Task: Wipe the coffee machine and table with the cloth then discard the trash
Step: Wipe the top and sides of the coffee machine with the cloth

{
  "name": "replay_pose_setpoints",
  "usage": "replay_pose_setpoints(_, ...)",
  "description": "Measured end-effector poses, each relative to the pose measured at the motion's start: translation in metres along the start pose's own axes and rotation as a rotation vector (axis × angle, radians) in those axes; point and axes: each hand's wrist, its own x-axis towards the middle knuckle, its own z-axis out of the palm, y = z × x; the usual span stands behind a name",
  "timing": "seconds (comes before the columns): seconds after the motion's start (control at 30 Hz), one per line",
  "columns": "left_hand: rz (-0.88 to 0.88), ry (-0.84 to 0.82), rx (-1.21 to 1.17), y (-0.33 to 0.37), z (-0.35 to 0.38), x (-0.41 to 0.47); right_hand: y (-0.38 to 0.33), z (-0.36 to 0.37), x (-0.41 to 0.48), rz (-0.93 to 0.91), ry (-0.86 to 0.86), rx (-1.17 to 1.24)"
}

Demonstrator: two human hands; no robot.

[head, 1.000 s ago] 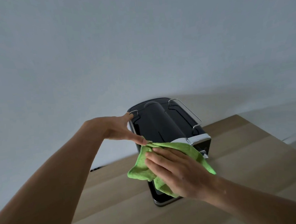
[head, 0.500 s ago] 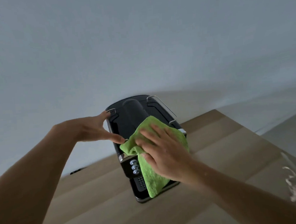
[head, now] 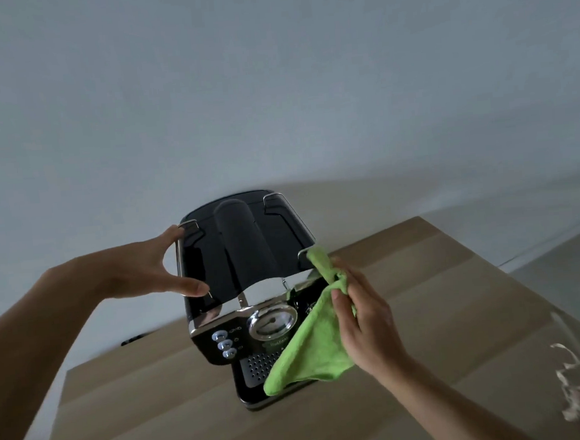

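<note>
since a moment ago the right hand [head: 364, 321] has dragged the soft, limp cloth [head: 311, 349], bunched in its fingers, off the coffee machine [head: 246, 257] top to its right side, while the left hand [head: 147, 267] stays spread, bracing the left edge.

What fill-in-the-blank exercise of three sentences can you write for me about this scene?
The cloth held before the coffee machine is ____.
The machine stands on a ____ table.
Beside its round gauge sit ____ small buttons.
Missing words: green; wooden; three.
</note>
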Motion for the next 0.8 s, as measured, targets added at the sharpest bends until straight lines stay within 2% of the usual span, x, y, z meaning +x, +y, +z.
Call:
replay_pose_setpoints(0.13, -0.007, -0.010, -0.021, 0.002, 0.002, 0.000, -0.004, 0.004, 0.018, -0.128, -0.140, 0.116)
replay_pose_setpoints(0.2, -0.007, -0.011, -0.022, 0.002, 0.001, -0.001, 0.005, -0.001, 0.026, -0.136, -0.193, 0.151)
replay_pose_setpoints(0.3, -0.021, -0.019, -0.019, 0.006, 0.000, -0.003, 0.002, -0.007, 0.039, 0.005, -0.252, 0.298)
replay_pose_setpoints(0.37, -0.016, -0.018, -0.023, 0.006, 0.000, -0.004, 0.000, -0.009, 0.047, 0.128, -0.395, 0.406)
replay_pose_setpoints(0.43, -0.014, -0.021, -0.024, 0.006, 0.001, -0.005, 0.009, -0.015, 0.054, 0.160, -0.554, 0.459)
replay_pose_setpoints(0.5, -0.016, -0.025, -0.029, 0.005, 0.001, -0.004, 0.022, -0.024, 0.067, 0.089, -0.670, 0.371)
replay_pose_setpoints(0.63, -0.006, -0.006, -0.040, 0.003, 0.002, -0.003, 0.038, -0.030, 0.098, -0.180, -0.850, 0.117)
replay_pose_setpoints(0.8, 0.009, 0.015, -0.062, 0.000, 0.005, -0.001, 0.055, -0.021, 0.127, -0.458, -0.933, 0.060)
